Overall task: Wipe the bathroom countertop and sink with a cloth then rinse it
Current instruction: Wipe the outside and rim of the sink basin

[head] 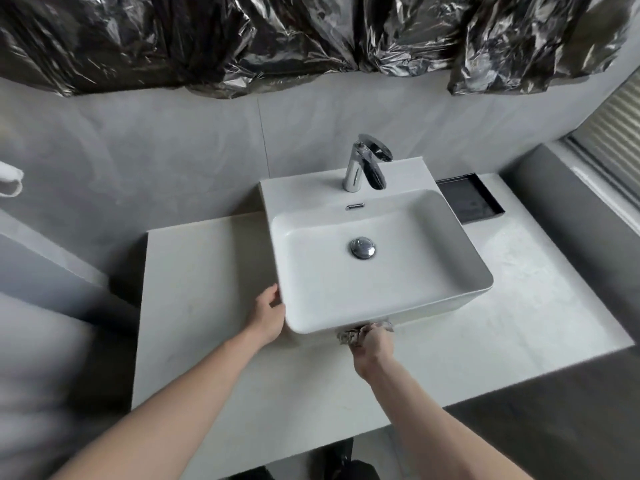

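Down at the near wall of the white sink, the right hand gripped a bunched grey cloth, fingers curled round it, and pressed it against the foot of the basin where it met the pale bench. Part of the cloth showed to the left of the knuckles and a little more peeked out on the far right side of the hand, the rest being hidden in the grip. The left hand lay against the sink's near left corner, fingers fairly straight and spread along the outer wall, holding nothing. A chrome drain plug sat in the middle of the basin, and a chrome faucet stood on the far ledge, its spout angled toward the bowl, with a small overflow slot just below it on the far inner wall. To the right of the sink, at the far edge of the bench, a dark rectangular recess was set into the surface. Crinkled silvery plastic sheeting covered the wall above (whatever lay behind it could not be seen). At the far left edge a white fabric item was partly in view.
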Action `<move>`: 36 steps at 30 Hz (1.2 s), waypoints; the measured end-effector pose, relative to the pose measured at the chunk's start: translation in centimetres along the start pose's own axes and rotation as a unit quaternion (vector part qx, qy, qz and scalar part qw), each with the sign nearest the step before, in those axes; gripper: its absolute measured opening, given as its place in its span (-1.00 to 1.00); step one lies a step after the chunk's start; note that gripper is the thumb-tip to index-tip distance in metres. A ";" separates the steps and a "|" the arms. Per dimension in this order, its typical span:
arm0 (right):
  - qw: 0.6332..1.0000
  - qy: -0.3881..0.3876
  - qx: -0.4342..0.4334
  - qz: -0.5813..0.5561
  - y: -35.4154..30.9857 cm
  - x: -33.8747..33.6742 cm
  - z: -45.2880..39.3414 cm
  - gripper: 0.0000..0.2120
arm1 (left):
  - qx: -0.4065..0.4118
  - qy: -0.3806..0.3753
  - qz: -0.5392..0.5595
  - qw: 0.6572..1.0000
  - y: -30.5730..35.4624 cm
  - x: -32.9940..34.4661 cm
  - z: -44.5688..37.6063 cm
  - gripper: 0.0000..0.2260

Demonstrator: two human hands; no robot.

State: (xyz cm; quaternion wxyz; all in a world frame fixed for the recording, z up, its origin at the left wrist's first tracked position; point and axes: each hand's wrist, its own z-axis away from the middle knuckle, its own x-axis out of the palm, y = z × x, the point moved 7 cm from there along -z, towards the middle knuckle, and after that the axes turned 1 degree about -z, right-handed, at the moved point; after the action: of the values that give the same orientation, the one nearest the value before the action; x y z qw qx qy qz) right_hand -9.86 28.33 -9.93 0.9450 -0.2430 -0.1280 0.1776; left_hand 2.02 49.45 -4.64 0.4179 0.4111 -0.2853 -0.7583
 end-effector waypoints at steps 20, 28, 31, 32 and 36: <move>0.894 -0.371 -0.001 0.251 7.2 17.3 10.1 -0.85 | -0.019 0.070 -0.099 0.993 -11.4 -17.7 -0.2 -0.69; 0.651 -0.186 -0.397 0.619 -3.2 31.4 7.8 -0.74 | -0.012 0.043 -0.253 0.966 -14.6 -21.2 -5.0 -0.52; 0.524 -0.176 -0.477 0.684 -4.4 36.3 7.5 -0.67 | -0.009 0.024 -0.281 0.960 -15.2 -20.2 -6.6 -0.47; 0.489 -0.180 -0.494 0.696 -4.4 37.8 7.3 -0.60 | -0.003 0.019 -0.306 0.952 -15.7 -19.7 -7.1 -0.43; 0.336 -0.202 -0.524 0.756 -3.1 42.8 6.2 -0.53 | 0.014 0.032 -0.412 0.910 -20.4 -18.6 -8.1 -0.24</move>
State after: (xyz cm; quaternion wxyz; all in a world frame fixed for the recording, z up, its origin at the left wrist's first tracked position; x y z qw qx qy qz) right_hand 27.65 45.41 3.55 0.0300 -0.6381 -0.1434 0.7559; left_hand 6.67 74.84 -17.37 0.0711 0.5220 -0.0878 -0.8454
